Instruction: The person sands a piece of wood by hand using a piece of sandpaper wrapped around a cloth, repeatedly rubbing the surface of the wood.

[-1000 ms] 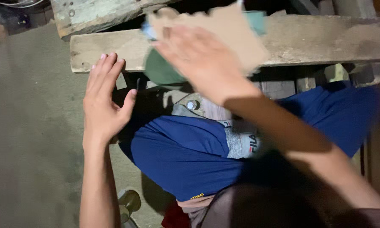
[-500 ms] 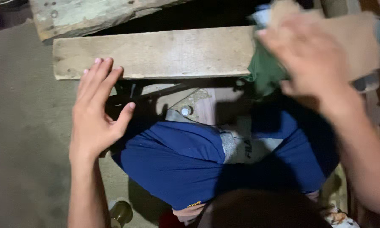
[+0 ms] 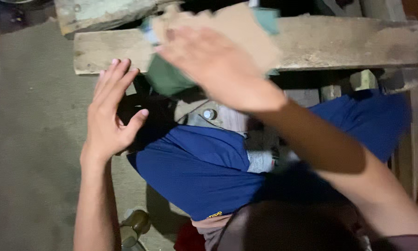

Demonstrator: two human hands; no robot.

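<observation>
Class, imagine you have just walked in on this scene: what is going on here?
A person in blue shorts sits by a wooden plank above a concrete floor. The right hand, blurred with motion, is spread flat on a piece of cardboard over the plank, with something green beneath it. The left hand hangs open in the air beside the plank's end, holding nothing.

The blurred right hand point(image 3: 218, 69) presses a torn cardboard piece point(image 3: 232, 32) on a wooden plank point(image 3: 339, 42) — the left hand point(image 3: 109, 111) hovers open beside it.
</observation>
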